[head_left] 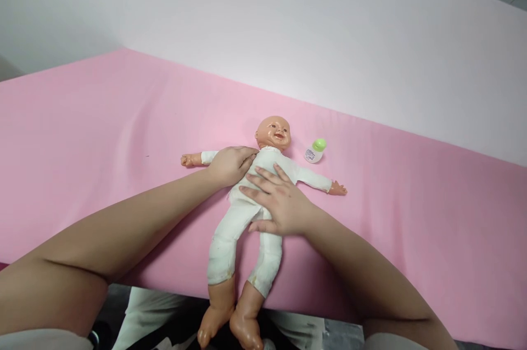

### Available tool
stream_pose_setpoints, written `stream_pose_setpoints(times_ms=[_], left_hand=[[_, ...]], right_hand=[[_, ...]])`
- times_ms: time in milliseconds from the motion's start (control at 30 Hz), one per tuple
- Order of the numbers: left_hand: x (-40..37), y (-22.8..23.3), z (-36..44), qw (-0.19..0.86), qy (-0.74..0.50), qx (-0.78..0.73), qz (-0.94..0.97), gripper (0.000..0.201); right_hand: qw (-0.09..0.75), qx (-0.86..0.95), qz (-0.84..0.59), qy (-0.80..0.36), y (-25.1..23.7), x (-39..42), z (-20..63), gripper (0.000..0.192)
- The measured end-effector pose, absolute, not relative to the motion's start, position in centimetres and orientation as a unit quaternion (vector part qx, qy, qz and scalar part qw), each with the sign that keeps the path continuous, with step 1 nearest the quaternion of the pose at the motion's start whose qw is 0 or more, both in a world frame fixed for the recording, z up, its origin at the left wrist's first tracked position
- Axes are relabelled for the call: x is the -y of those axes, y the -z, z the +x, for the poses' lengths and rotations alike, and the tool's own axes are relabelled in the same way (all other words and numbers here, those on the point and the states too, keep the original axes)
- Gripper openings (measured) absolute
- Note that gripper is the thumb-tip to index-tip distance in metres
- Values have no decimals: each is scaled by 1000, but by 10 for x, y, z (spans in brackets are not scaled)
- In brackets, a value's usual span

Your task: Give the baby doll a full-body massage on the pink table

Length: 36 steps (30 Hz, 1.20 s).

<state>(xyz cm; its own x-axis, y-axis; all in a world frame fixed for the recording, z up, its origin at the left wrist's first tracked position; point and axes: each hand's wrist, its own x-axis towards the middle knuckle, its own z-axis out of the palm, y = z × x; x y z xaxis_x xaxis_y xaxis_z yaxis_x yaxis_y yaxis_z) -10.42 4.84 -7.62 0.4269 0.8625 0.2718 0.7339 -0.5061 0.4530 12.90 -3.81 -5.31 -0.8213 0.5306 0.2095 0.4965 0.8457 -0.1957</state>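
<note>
A baby doll [267, 156] with a white cloth body lies on its back, head away from me and feet over the near table edge. My left hand [234, 165] rests on the doll's upper body near its shoulder, fingers stretched out and close together. Spread flat over the doll's belly is my right hand [282, 199], thumb near the top of the leg. Neither hand grips anything. Beside the doll's head, on the right, a small clear bottle with a green cap [315, 151] leans or lies on the pink cover.
A pink cover [395, 218] spreads over the table, with soft folds at left and right. A pale wall [263, 26] runs along its far side. Below the near edge, my light trousers [144, 317] show.
</note>
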Motion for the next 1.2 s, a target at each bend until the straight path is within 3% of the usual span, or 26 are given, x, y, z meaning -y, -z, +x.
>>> stream_pose_setpoints(times_ms=[233, 400, 567, 700, 967, 1200], left_hand=[[-47, 75, -104, 133, -257, -463, 838, 47], [-41, 77, -102, 83, -357, -396, 842, 36], [7, 63, -86, 50, -415, -177, 891, 27], [44, 53, -73, 119, -318, -50, 939, 35], [30, 58, -75, 137, -187, -120, 965, 63], [-15, 70, -93, 136, -207, -223, 943, 61]], right_hand=[[146, 920, -358, -68, 59, 3, 156, 69], [192, 857, -471, -81, 62, -7, 164, 54], [86, 780, -618, -42, 61, -16, 165, 45], [47, 773, -633, -15, 62, -20, 162, 43], [52, 783, -620, 5, 64, -21, 162, 44], [75, 784, -616, -24, 63, -18, 163, 47]])
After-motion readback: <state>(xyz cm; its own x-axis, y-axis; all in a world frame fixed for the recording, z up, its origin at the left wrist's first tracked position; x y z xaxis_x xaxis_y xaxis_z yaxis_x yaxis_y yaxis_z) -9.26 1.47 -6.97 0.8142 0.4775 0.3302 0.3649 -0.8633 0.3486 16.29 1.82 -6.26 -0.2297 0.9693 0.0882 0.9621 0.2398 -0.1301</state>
